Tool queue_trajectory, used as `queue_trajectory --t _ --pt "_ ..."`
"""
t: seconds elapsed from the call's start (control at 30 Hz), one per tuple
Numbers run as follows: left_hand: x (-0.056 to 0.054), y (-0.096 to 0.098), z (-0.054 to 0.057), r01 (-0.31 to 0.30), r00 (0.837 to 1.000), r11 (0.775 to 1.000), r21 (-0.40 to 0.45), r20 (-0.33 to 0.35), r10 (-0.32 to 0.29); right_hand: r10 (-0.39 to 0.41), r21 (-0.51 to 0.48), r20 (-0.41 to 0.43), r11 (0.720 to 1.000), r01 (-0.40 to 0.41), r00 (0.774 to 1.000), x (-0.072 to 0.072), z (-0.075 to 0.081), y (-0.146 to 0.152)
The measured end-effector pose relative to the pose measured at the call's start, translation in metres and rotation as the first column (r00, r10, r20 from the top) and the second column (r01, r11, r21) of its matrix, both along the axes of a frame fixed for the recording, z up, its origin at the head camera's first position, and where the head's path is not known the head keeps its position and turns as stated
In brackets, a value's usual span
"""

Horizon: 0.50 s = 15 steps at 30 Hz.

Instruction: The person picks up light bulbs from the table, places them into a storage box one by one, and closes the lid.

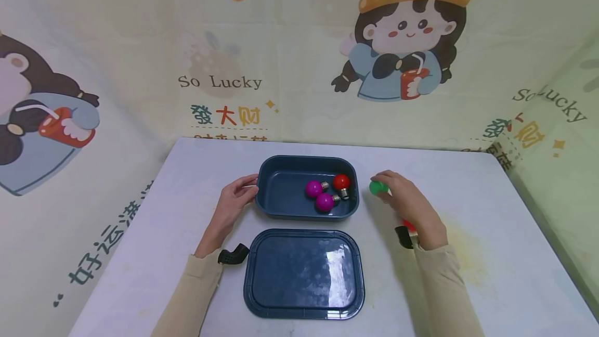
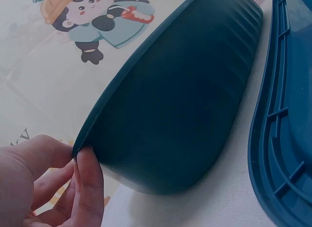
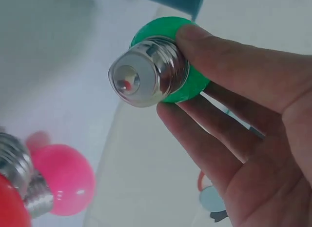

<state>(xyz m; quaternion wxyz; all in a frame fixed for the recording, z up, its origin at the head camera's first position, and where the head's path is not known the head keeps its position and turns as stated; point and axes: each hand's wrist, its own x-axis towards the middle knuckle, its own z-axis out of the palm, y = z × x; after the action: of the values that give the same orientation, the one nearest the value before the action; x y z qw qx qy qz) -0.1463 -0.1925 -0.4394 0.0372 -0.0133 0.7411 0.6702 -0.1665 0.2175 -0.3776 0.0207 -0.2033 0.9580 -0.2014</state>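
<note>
A dark blue plastic box (image 1: 281, 191) stands on the white table, with two purple light bulbs (image 1: 324, 202) and one red light bulb (image 1: 341, 182) at its right end. My left hand (image 1: 235, 195) pinches the box's left rim between thumb and finger, seen close in the left wrist view. To the right of the box, my right hand (image 1: 411, 204) holds a green light bulb (image 1: 377, 188) above the table. In the right wrist view, the thumb and fingers grip the green globe (image 3: 195, 85), its metal screw base facing the camera.
A dark blue lid (image 1: 304, 274) lies in front of the box. Under the right wrist, a pink bulb (image 3: 66, 180) and a red bulb (image 3: 10, 207) sit on the table, mostly hidden in the head view. Printed cloth (image 1: 299, 56) hangs behind the table.
</note>
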Motion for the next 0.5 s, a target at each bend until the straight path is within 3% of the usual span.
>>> queue_trajectory --t 0.5 --pt "-0.001 -0.001 0.0 -0.004 1.0 1.0 -0.014 0.0 0.004 0.073 -0.014 -0.021 0.997 -0.073 0.997 0.011 0.019 -0.017"
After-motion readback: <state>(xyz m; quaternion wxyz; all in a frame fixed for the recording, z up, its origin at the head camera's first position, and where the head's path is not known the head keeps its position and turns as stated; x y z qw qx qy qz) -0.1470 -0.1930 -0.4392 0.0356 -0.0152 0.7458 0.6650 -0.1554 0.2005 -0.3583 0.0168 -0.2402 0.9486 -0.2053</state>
